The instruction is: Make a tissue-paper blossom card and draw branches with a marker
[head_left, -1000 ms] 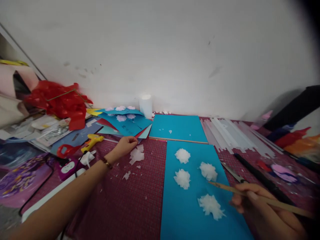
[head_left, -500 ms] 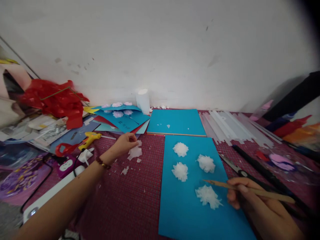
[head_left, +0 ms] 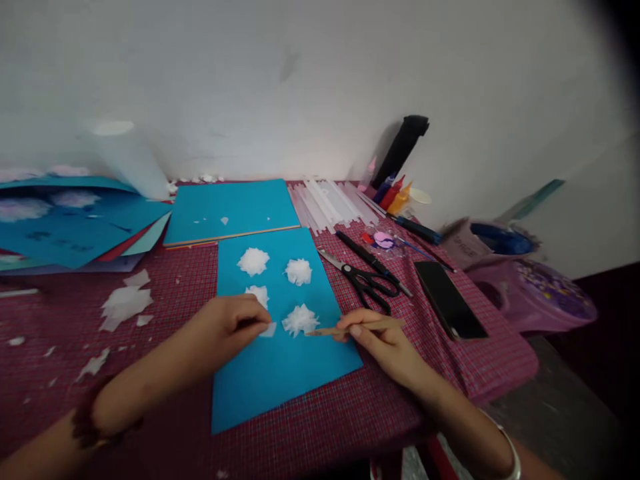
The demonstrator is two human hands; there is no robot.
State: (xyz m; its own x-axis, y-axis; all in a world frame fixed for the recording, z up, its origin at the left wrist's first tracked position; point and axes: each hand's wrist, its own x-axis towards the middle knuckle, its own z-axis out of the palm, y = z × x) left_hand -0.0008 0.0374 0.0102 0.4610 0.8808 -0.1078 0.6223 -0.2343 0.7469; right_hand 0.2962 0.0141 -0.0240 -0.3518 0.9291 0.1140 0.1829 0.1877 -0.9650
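A blue sheet of paper (head_left: 280, 380) lies on the checked tablecloth and carries several fluffy white tissue tufts, one of them (head_left: 300, 320) near its middle. My left hand (head_left: 235, 327) is closed in a pinch over the sheet. A small piece of white tissue paper (head_left: 269, 330) sticks out from its fingertips, and the hand partly covers one tuft (head_left: 259, 295). On the right, my right hand (head_left: 373, 339) grips a pointed wooden stick (head_left: 324, 331). The stick's tip is close to the lower right tuft; whether they touch I cannot tell.
Black-handled scissors (head_left: 367, 283) and a dark pen-like tool (head_left: 367, 257) lie right of the sheet. Beyond them are a phone (head_left: 447, 300) and paint bottles (head_left: 395, 193). Loose tissue pieces (head_left: 127, 303) are at left. White strips (head_left: 333, 203) lie near the wall.
My left hand has moved from beside the loose tissue pieces to over the blue sheet, now with a tissue piece. The stick's tip is lower beside the tuft. The view has swung right.
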